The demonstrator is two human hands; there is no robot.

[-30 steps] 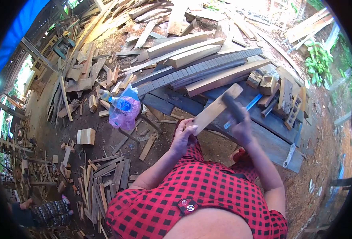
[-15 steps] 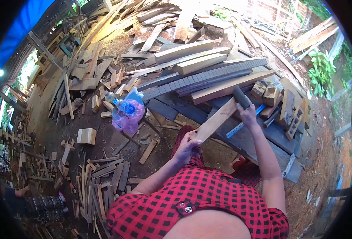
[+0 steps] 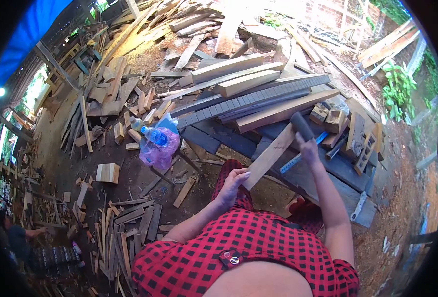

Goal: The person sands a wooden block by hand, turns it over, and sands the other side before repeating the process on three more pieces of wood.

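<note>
A pale, flat wooden board [image 3: 272, 154] slants up and to the right in front of my body. Its lower end is gripped by my left hand [image 3: 232, 187], with the fingers wrapped at its left edge. My right hand [image 3: 309, 149] is closed on a dark grey block [image 3: 302, 126], which lies at the board's upper end. Just right of that hand, a blue and white ruler [image 3: 291, 163] rests on the dark work surface [image 3: 346, 184].
Long planks [image 3: 288, 110] and a slatted curved strip [image 3: 251, 99] lie beyond the board. Small blocks [image 3: 335, 119] are at right. Bottles [image 3: 155, 136] and a pink bag [image 3: 156, 154] stand left. Wood scraps [image 3: 129, 222] cover the ground; another person [image 3: 23, 240] is at lower left.
My left hand has shifted its grip on the board's lower end, its fingers now higher at the left edge. The dark block has tilted slightly, and the board's face shows less marking.
</note>
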